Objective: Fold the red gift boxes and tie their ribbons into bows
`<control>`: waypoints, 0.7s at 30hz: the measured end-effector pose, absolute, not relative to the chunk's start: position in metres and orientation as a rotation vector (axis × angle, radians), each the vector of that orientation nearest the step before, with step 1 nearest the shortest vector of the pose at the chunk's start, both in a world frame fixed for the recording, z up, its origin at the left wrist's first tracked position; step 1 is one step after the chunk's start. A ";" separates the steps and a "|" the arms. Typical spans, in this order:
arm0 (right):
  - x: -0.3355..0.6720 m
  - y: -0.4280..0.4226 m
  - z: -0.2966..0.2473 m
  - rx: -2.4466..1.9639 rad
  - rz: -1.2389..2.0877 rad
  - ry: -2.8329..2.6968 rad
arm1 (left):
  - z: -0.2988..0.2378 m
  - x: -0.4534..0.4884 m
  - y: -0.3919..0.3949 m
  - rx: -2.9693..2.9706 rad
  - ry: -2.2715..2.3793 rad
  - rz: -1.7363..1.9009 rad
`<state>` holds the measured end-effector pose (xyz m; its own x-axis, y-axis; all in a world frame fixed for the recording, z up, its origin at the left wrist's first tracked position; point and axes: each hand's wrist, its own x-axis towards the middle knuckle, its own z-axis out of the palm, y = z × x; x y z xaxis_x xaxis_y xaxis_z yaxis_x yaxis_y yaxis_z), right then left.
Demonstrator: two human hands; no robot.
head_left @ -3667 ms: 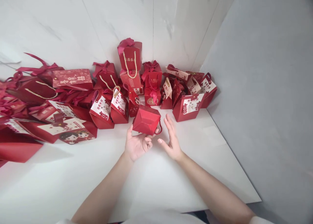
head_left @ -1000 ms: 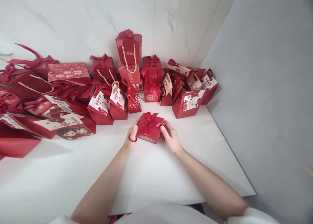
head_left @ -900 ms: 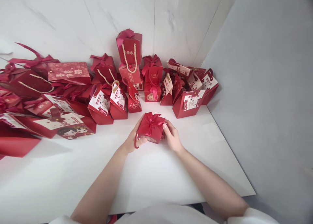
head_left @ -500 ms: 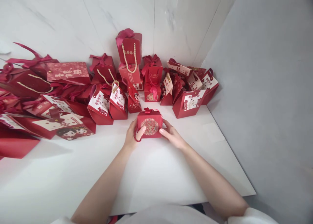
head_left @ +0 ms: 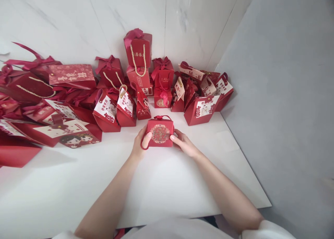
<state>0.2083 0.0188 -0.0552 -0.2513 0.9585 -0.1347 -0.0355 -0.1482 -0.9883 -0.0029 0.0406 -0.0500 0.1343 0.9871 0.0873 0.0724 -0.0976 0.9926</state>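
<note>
A small red gift box [head_left: 160, 133] with a round gold-and-red emblem on its front and a red ribbon on top stands upright on the white table [head_left: 161, 186]. My left hand [head_left: 140, 143] grips its left side, thumb on the front face, with a red cord loop hanging by the thumb. My right hand [head_left: 182, 144] holds the right side, fingers closed against it. Both hands keep the box between them, near the row of other boxes.
Many red gift bags and boxes crowd the back and left of the table: a tall stacked bag [head_left: 138, 51] with rope handles, a bag with a white label [head_left: 204, 110] at the right, flat printed bags [head_left: 70, 134] at the left. A grey wall [head_left: 281, 92] borders the right edge.
The box was bottom-up in my left hand, then turned ribbon-up, then tipped so its emblem front faces me. Both hands stayed on it; it now sits slightly farther back.
</note>
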 end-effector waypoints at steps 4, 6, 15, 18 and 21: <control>0.210 0.018 -0.057 -1.138 1.553 -1.351 | -0.044 -0.013 0.044 1.595 1.083 1.049; 0.209 0.020 -0.060 -1.171 1.465 -1.368 | -0.039 -0.026 0.049 1.753 1.113 0.903; 0.219 0.019 -0.066 -1.284 1.022 -1.712 | -0.040 -0.073 0.069 2.101 1.588 0.848; 0.223 0.016 -0.065 -1.151 1.066 -1.715 | -0.033 -0.074 0.068 1.935 1.624 0.971; 0.221 0.016 -0.068 -1.191 1.065 -1.579 | -0.025 -0.084 0.069 1.699 1.591 1.071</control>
<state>0.2213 0.0158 -0.0684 -0.1686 0.9757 0.1399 0.2356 0.1778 -0.9554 -0.0841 0.0691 -0.0248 -0.0290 0.9852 0.1691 0.5279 -0.1286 0.8395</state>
